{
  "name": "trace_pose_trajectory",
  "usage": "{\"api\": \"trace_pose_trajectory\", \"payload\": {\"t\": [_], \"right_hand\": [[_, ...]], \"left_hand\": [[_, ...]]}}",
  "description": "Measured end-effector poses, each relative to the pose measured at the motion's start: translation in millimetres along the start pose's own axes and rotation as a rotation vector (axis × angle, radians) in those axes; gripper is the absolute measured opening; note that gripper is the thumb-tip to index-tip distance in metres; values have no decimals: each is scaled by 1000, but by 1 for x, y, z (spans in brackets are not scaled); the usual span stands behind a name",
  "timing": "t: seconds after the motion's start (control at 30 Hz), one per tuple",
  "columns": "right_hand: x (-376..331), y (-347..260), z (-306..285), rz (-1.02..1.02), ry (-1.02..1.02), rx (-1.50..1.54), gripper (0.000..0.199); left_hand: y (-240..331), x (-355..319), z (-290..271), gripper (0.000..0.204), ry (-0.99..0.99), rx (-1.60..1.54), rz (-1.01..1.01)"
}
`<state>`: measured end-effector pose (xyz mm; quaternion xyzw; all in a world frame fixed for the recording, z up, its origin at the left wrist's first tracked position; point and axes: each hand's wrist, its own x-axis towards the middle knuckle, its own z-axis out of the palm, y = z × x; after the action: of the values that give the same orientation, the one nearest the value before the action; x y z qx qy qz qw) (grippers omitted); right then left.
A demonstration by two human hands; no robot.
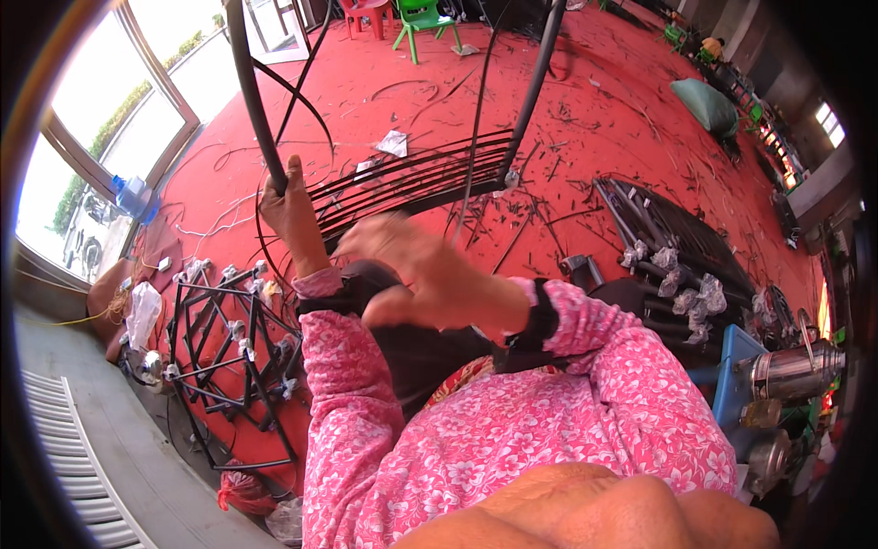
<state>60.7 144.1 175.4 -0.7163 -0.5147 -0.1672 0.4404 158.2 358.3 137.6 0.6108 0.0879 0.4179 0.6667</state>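
Note:
A black tubular frame rises in front of me, its two side tubes running toward the top of the view. Several dark strips stretch side by side between those tubes, and longer loose strips hang and curl about them. My left hand is closed around the left side tube, thumb pointing up. Just nearer than the strips, my right hand is raised across my lap, blurred by motion. Its thumb stands apart from its fingers, and nothing shows in it. The far fingertips are smeared, so contact with a strip is unclear.
Black tube frames with plastic-wrapped ends lie at left; more dark frames are stacked at right. Strip scraps litter the red floor. A metal kettle, a blue water jug and a green chair stand around.

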Motion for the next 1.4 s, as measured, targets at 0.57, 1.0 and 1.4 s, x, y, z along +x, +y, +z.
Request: {"api": "trace_pose_trajectory", "payload": {"t": [0.57,1.0,1.4], "right_hand": [[34,155,-247,352,886,57,64],[56,196,-364,282,679,384,23],[-60,241,-219,838,668,10,38]], "left_hand": [[53,12,-55,50,150,141,182],[41,13,-96,51,101,139,84],[58,5,-79,42,36,52,-42]]}}
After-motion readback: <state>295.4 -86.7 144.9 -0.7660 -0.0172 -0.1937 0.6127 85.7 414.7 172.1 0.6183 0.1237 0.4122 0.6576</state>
